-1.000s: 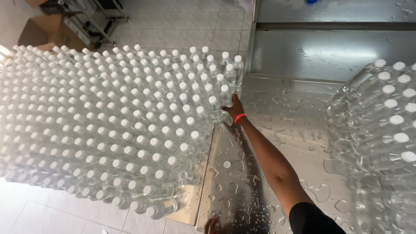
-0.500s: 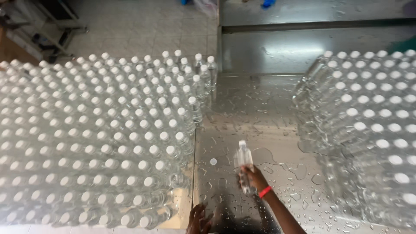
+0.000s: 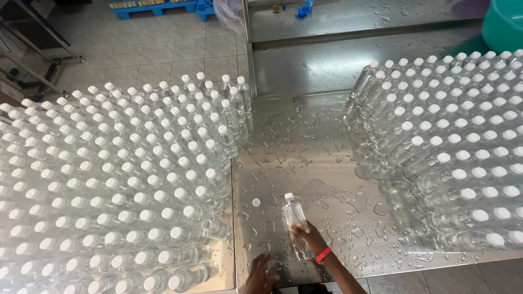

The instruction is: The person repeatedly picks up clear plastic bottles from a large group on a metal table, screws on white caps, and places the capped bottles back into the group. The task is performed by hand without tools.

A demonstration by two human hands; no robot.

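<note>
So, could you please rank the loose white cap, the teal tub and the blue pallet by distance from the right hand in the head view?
1. Loose white cap, left of the right hand.
2. Teal tub, top right corner.
3. Blue pallet, top left; close to the tub's distance.

The right hand (image 3: pixel 309 235) grips a clear capped bottle (image 3: pixel 295 222) over the wet steel table (image 3: pixel 305 141). The left hand (image 3: pixel 260 276) rests flat near the table's near edge, beside massed bottles (image 3: pixel 109 179).

Open lane of wet steel worktop (image 3: pixel 305 147) between the left bottle block (image 3: pixel 109 185) and the right bottle block (image 3: pixel 457 147); a loose white cap (image 3: pixel 256 202) lies within the lane.
</note>
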